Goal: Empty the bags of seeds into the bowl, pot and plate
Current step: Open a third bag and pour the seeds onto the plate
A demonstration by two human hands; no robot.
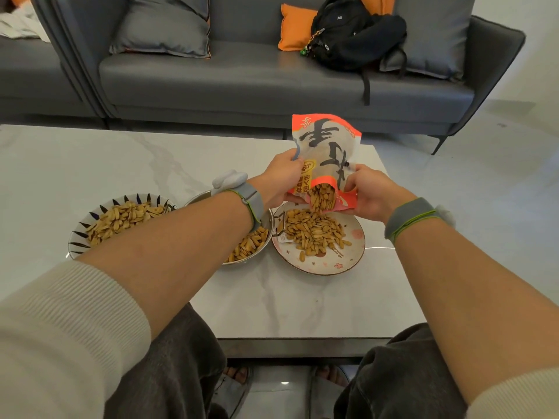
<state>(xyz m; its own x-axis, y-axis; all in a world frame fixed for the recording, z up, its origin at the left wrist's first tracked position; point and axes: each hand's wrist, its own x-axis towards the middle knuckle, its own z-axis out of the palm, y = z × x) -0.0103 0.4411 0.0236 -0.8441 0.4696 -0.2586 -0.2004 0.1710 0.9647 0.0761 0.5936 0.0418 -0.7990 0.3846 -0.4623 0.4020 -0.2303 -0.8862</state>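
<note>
Hands (279, 176) (370, 193) grip upended bag (328, 152), seeds (314, 231) heaped mid-plate (352, 255), rim bare.

**Seeds pouring onto the plate**

Both hands — left hand (279, 179), right hand (370, 193) — grip an upended seed bag (328, 146) over the plate (348, 258); seeds (323, 198) spill from its mouth. Beside it, the pot (266, 234) and bowl (81, 237) hold seeds — all on a white table (121, 158).

Both your forearms reach forward, sleeves pushed back, a grey band on each wrist. Your left hand (279, 179) sits slightly higher, fingers curled in a pinching grip, thumb side up. Your right hand (370, 193) is level beside it, close but apart, fingers curled inward in a like grip, knuckles toward you.
</note>
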